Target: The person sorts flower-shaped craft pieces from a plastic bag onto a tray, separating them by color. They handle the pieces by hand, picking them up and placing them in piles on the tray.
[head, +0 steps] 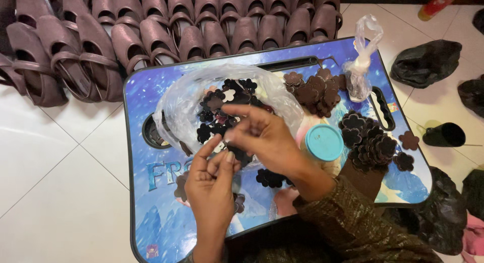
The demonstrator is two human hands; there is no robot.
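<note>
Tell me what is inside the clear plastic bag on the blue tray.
The clear plastic bag holds dark flower-shaped cutouts. The right hand and left hand cover its lower part.

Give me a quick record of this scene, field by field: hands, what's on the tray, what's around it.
Left hand: fingertips pinching a small dark flower-shaped piece, together with the right hand
Right hand: over the clear plastic bag of dark pieces
Lap tray: blue, printed
Brown flower cutouts: two heaps
Jar with teal lid: shut
Behind: rows of brown shoes
</note>
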